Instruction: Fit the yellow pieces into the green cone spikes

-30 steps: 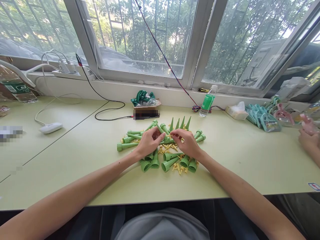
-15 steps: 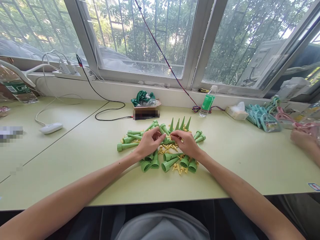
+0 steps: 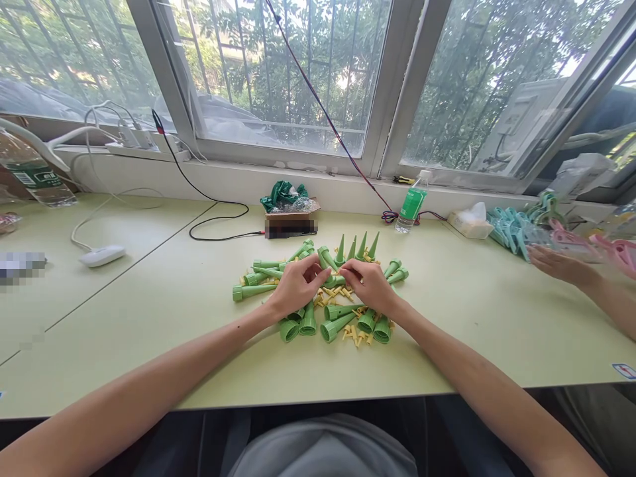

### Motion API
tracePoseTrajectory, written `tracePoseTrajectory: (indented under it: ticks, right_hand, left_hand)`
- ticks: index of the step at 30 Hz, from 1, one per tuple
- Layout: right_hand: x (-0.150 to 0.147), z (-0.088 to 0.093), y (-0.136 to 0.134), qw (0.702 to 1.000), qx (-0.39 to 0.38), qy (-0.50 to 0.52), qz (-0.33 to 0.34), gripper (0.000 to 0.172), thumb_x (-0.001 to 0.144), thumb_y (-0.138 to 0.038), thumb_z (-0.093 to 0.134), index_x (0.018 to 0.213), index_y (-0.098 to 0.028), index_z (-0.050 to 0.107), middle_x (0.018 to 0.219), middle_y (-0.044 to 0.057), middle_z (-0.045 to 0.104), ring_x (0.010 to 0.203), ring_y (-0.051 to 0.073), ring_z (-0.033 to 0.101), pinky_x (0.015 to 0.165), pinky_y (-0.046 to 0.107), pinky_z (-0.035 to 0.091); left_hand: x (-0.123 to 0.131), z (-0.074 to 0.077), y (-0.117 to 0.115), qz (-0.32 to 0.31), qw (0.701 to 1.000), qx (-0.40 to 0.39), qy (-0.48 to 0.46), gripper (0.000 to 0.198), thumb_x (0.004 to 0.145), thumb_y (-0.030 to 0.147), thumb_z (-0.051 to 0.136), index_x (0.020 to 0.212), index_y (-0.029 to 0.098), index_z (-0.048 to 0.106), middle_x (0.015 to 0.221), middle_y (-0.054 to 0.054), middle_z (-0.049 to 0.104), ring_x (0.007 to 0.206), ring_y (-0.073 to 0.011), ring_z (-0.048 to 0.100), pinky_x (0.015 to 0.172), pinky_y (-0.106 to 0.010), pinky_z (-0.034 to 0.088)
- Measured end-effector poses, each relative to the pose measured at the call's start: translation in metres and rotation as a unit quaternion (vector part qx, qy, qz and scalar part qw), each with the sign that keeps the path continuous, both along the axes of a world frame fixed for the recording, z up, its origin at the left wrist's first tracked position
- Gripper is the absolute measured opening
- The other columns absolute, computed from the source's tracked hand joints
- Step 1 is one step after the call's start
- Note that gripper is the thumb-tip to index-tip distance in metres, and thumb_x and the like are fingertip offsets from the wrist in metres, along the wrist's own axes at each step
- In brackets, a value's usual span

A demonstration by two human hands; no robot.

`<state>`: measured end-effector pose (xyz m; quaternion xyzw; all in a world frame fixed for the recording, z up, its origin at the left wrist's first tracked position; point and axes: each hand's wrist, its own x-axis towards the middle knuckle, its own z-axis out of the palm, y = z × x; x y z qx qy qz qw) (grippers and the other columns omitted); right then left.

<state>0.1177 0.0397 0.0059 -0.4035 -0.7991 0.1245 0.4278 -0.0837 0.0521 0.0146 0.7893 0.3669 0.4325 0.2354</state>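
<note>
My left hand [image 3: 299, 286] is closed, fingers curled and thumb forward, around a green plastic watering spike [image 3: 336, 281] that is partly hidden by the fingers. Close on its right, my right hand [image 3: 368, 285] pinches thumb and forefinger together at the spike; whatever is between those fingertips is too small to make out. Around both hands lie several more green spikes [image 3: 338, 330] with ribbed, hollow caps. Small yellow pegs [image 3: 356, 336] are scattered among them. Behind the hands, several spikes [image 3: 364, 246] stand point up.
A cardboard box [image 3: 293, 211] with green plastic wrap sits behind the pile, near a water bottle [image 3: 411, 204] and a tissue box [image 3: 471, 222]. A white mouse-like device [image 3: 102, 255] lies left. Another person's hand [image 3: 564, 266] is at right, by teal clips [image 3: 509, 229] and pink clips [image 3: 619, 252].
My hands stay almost in place, with slight finger movement at the spike. The other person's hand at right has moved left, toward the teal clips.
</note>
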Motion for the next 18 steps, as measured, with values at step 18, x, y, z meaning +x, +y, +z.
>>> tracePoseTrajectory:
  ticks: [18]
  right_hand:
    - [-0.0009,0.0012,-0.0005,1.000,0.007,-0.005,0.013,0.029,0.096,-0.040,0.055,0.081,-0.018,0.066,0.069,0.001,0.064,0.058,0.012,0.050,0.059,0.025,0.040]
  left_hand:
    - [0.0001,0.0007,-0.0012,0.009,1.000,0.019,0.014,0.030,0.089,0.041,0.058,0.070,0.019,0.050,0.059,0.003,0.057,0.052,-0.0101,0.046,0.050,-0.023,0.035]
